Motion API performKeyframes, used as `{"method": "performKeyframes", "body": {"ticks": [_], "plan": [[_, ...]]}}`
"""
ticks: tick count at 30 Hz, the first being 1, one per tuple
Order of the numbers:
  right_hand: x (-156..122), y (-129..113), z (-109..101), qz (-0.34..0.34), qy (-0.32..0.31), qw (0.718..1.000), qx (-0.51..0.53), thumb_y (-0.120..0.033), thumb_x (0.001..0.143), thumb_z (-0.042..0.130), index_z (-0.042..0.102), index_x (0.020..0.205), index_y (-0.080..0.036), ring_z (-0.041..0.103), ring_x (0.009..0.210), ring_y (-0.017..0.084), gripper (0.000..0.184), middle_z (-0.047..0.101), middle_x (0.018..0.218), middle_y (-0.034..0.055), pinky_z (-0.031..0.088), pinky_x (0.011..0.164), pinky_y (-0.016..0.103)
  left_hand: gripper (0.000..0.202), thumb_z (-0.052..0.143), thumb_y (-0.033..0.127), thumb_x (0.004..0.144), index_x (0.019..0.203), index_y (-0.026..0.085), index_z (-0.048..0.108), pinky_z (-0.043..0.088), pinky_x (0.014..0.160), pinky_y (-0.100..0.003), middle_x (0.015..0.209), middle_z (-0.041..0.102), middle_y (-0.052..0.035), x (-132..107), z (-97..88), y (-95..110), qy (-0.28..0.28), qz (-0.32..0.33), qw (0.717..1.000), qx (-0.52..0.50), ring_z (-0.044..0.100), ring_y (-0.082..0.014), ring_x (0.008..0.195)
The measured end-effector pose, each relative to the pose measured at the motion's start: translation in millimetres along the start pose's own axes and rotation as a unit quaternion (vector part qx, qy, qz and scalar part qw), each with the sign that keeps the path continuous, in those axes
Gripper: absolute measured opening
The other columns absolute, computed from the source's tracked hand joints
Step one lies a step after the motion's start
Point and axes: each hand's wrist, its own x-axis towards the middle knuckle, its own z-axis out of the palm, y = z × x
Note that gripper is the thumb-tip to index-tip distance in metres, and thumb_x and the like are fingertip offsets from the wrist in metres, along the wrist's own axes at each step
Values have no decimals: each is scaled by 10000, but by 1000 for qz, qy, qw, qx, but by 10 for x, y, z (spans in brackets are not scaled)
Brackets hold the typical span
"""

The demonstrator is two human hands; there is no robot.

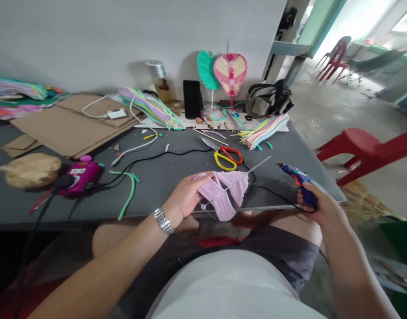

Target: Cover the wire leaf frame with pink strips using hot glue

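My left hand [186, 195], below a metal watch on the wrist, pinches a pale purple leaf shape [223, 208] by its left side. The leaf is made of ribbed strips fixed along a thin grey stem, which sticks out to the upper right. My right hand [318, 199] is wrapped round the handle of a blue glue gun [301, 179], its nozzle pointing up and left, apart from the leaf. Just beyond the leaf lie scissors [228, 158] with one red and one yellow handle.
Bundles of pastel pipe cleaners [150, 108] lie along the back of the grey table [176, 166]. Finished leaf fans [230, 73], a black phone [192, 99] and a bag [269, 99] stand by the wall. At left are cardboard [73, 124] and a magenta power box [82, 177]; black cord crosses the table.
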Motion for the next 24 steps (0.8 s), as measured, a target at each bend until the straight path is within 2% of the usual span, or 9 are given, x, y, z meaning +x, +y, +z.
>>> {"method": "performKeyframes", "body": {"ticks": [2, 4, 5, 8, 12, 15, 18, 20, 24], "plan": [[-125, -84, 111, 83, -86, 990, 73, -395, 529, 766, 627, 677, -192, 435, 461, 108, 287, 528, 607, 11, 177, 331, 199, 303, 868, 255, 707, 955, 103, 783, 554, 746, -294, 937, 785, -117, 2, -11, -4, -2, -2, 1000, -1, 721, -199, 801], [-299, -129, 288, 93, -119, 983, 106, -352, 552, 769, 632, 730, -201, 425, 465, 101, 271, 508, 619, -17, 205, 333, 199, 317, 863, 254, 714, 979, 102, 780, 557, 727, -296, 949, 784, -123, 4, -18, -4, -6, -7, 1000, -3, 722, -201, 792], [-394, -126, 400, 64, -118, 983, 121, -333, 568, 786, 622, 742, -208, 428, 464, 100, 270, 507, 612, -29, 236, 344, 204, 316, 859, 251, 719, 987, 103, 779, 557, 713, -292, 945, 783, -121, 2, -18, -1, -9, -9, 1000, -5, 720, -197, 777], [-650, -17, 770, -65, -31, 989, 131, -291, 648, 834, 632, 792, -212, 501, 500, 107, 260, 553, 592, -49, 400, 469, 235, 285, 844, 244, 738, 986, 116, 782, 563, 686, -284, 923, 783, -105, -20, 7, 15, -15, -11, 1000, -21, 713, -185, 740], [-842, 162, 1121, -36, -51, 988, 139, -312, 666, 840, 648, 718, -191, 542, 531, 130, 233, 613, 602, -18, 454, 525, 272, 265, 826, 236, 754, 991, 126, 783, 579, 696, -296, 905, 789, -105, -92, 79, 37, -24, -27, 998, -42, 724, -204, 767], [-910, 128, 1195, -7, -48, 980, 194, -298, 654, 862, 672, 825, -202, 597, 585, 142, 273, 707, 767, 16, 482, 528, 271, 253, 823, 207, 738, 977, 131, 789, 572, 682, -281, 893, 791, -92, -118, 118, 39, -24, -21, 997, -64, 721, -197, 759], [-925, -8, 1173, -76, 1, 966, 248, -331, 731, 825, 629, 1026, -269, 602, 594, 123, 360, 746, 887, 0, 486, 544, 252, 246, 813, 196, 735, 970, 126, 792, 570, 674, -277, 907, 789, -89, -102, 129, 44, -7, -1, 997, -76, 710, -184, 741], [-900, -60, 1161, -106, 9, 963, 248, -331, 748, 802, 617, 1076, -286, 591, 582, 113, 380, 749, 860, -19, 487, 560, 246, 246, 810, 189, 730, 967, 126, 792, 571, 676, -277, 902, 786, -86, -99, 138, 53, -3, 5, 996, -86, 705, -179, 733], [-866, 27, 1224, 18, -92, 978, 188, -280, 629, 838, 662, 880, -243, 602, 533, 154, 308, 703, 670, -27, 491, 528, 282, 254, 817, 214, 738, 978, 139, 792, 564, 691, -268, 882, 784, -83, -158, 209, 62, -51, -1, 993, -103, 709, -181, 753]]}}
